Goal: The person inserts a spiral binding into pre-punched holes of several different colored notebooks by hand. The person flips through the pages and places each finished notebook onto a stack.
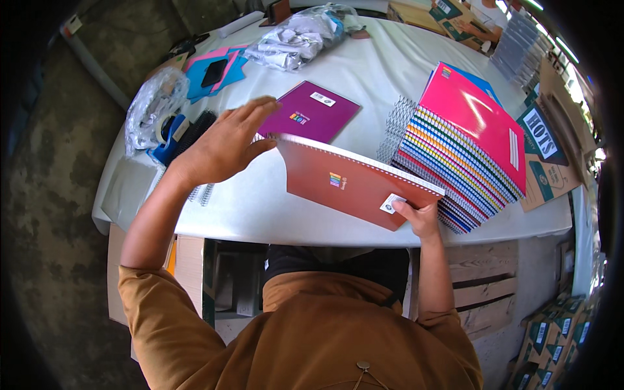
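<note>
My right hand grips a brown-covered notebook by its near right corner, thumb on a small white label. The notebook is tilted up, with a row of small holes or coil along its upper edge; which one I cannot tell. Raised at the notebook's left end, my left hand has its fingers stretched out and thumb apart, close to the corner. Behind it a purple notebook lies flat on the table. To the right stands a tall stack of spiral notebooks with a pink cover on top.
Loose wire coils lie beside the stack. At left are a blue tape dispenser, clear plastic wrap and a phone on coloured sheets. A filled plastic bag and cardboard boxes border the white table. Another person works at far right.
</note>
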Action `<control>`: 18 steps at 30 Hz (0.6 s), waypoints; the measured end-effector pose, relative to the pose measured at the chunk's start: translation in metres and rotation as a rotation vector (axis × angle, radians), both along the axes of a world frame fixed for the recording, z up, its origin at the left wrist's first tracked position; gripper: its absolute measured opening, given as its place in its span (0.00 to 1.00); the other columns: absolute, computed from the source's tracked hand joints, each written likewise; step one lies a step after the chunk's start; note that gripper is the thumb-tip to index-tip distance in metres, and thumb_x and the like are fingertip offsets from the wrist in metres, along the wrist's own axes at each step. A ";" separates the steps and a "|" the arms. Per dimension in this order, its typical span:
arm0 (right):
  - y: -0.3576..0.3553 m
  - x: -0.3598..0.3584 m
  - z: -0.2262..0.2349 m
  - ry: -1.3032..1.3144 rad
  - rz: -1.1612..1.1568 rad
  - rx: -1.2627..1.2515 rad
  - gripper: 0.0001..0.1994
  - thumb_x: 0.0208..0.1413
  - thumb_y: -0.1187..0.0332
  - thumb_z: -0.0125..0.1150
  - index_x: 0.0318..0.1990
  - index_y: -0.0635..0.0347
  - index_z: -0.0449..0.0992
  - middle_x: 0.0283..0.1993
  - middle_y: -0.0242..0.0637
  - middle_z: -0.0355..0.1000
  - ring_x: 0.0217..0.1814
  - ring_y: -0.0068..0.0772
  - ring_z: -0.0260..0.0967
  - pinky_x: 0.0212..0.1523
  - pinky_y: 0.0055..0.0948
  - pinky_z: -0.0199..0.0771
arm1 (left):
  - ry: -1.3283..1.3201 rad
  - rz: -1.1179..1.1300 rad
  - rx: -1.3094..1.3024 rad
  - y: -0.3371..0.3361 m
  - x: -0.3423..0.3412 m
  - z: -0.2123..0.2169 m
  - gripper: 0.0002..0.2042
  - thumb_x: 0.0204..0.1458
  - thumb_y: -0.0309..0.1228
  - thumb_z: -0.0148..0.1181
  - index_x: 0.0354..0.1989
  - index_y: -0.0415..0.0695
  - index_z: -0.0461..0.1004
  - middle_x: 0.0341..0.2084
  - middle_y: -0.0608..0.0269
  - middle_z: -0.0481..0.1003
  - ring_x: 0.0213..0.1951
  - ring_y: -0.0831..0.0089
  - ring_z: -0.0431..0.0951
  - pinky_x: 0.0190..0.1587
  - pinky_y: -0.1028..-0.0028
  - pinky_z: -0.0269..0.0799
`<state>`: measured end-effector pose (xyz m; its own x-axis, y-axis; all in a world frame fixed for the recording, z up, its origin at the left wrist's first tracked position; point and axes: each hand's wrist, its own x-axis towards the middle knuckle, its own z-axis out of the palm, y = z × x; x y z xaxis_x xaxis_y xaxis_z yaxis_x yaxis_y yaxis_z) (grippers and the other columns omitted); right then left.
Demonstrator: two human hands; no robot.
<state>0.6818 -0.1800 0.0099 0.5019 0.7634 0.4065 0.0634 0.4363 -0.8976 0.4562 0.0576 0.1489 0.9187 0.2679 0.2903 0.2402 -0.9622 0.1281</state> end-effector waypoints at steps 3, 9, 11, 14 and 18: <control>0.000 0.011 -0.018 -0.158 -0.024 -0.061 0.10 0.48 0.79 0.60 0.40 0.67 0.75 0.35 0.35 0.76 0.36 0.20 0.71 0.39 0.21 0.71 | 0.179 -0.065 -0.256 0.002 0.004 0.015 0.11 0.52 0.24 0.52 0.43 0.35 0.71 0.37 0.50 0.74 0.40 0.59 0.74 0.44 0.68 0.68; -0.005 0.009 -0.010 -0.116 0.042 -0.115 0.10 0.47 0.78 0.61 0.39 0.67 0.74 0.37 0.37 0.75 0.38 0.25 0.72 0.42 0.23 0.70 | 0.251 -0.086 -0.265 0.005 0.008 0.028 0.11 0.51 0.25 0.53 0.43 0.36 0.72 0.38 0.50 0.74 0.39 0.59 0.74 0.43 0.67 0.69; -0.005 0.008 -0.008 -0.130 0.041 -0.104 0.08 0.47 0.78 0.61 0.36 0.68 0.76 0.35 0.36 0.75 0.37 0.23 0.72 0.39 0.22 0.71 | 0.292 -0.019 -0.273 0.000 0.008 0.026 0.12 0.50 0.23 0.54 0.43 0.35 0.71 0.40 0.52 0.74 0.40 0.61 0.74 0.44 0.67 0.70; -0.003 0.004 -0.007 -0.142 0.012 -0.094 0.06 0.48 0.78 0.62 0.35 0.68 0.77 0.33 0.35 0.76 0.35 0.21 0.71 0.37 0.20 0.71 | -0.024 -0.074 -0.118 0.005 0.002 0.010 0.10 0.47 0.23 0.58 0.39 0.36 0.72 0.36 0.52 0.74 0.39 0.60 0.74 0.43 0.67 0.69; -0.003 0.005 -0.016 -0.194 -0.064 -0.043 0.08 0.48 0.77 0.62 0.37 0.68 0.77 0.32 0.36 0.76 0.34 0.21 0.72 0.36 0.20 0.71 | 0.306 -0.068 -0.162 -0.001 0.008 0.021 0.12 0.43 0.28 0.63 0.37 0.39 0.72 0.30 0.55 0.73 0.38 0.59 0.73 0.43 0.68 0.68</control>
